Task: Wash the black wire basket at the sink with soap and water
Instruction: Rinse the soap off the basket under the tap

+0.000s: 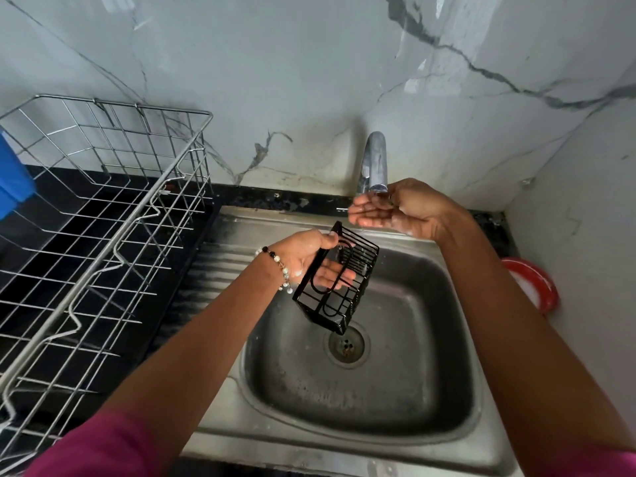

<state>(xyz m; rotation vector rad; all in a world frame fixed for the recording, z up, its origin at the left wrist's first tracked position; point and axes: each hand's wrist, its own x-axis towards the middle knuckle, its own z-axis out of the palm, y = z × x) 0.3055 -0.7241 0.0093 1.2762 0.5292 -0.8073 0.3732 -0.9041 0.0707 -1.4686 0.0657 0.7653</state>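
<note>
Over the sink [220, 438], above the drain [346, 344], the basket [339, 280] hangs tilted, long axis running from upper left down toward the drain. The left hand [309, 259] grips its upper end, fingers [335, 277] curled inside the wires. Farther back, the right hand [395, 211] is cupped, fingers loosely open, under the tap [375, 163]
</note>
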